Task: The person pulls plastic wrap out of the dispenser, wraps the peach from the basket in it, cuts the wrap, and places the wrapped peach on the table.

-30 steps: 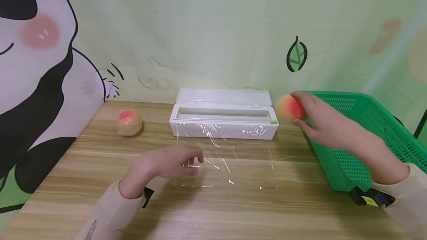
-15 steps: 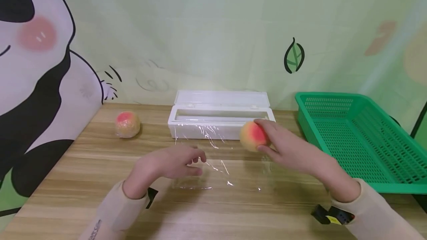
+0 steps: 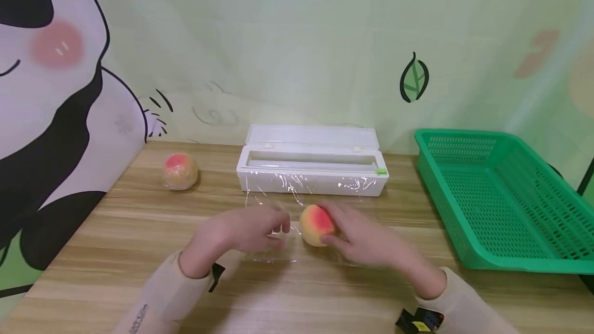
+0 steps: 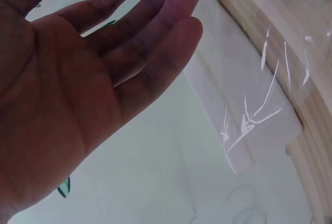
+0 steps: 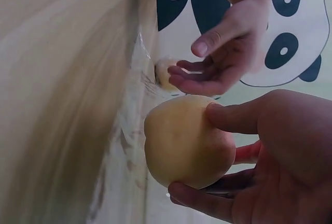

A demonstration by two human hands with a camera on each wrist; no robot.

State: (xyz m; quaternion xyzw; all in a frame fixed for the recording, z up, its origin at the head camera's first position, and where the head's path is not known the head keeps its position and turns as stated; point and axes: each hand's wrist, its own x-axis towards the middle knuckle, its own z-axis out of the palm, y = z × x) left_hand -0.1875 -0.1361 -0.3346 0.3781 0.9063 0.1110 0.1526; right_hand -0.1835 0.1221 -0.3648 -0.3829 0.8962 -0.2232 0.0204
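Note:
My right hand [image 3: 366, 233] grips a yellow peach with a red blush [image 3: 316, 226], thumb on one side and fingers on the other. In the right wrist view the peach [image 5: 187, 141] is held close over the film. A sheet of clear plastic wrap [image 3: 278, 254] runs from the white dispenser box [image 3: 311, 183] toward me across the table. To the left of the peach my left hand [image 3: 246, 228] hovers above the film, fingers loosely bent and holding nothing. The left wrist view shows its bare palm [image 4: 57, 94].
A second peach [image 3: 180, 171], shiny with wrap, sits at the back left of the wooden table [image 3: 139, 251]. On the right stands a green plastic basket [image 3: 468, 236]. The dispenser's lid [image 3: 313, 137] is raised, with a green slider [image 3: 381, 171] at its right end.
The right hand has carried the peach from beside the basket, leftward and toward me, over the plastic wrap. My left hand has shifted slightly to the right.

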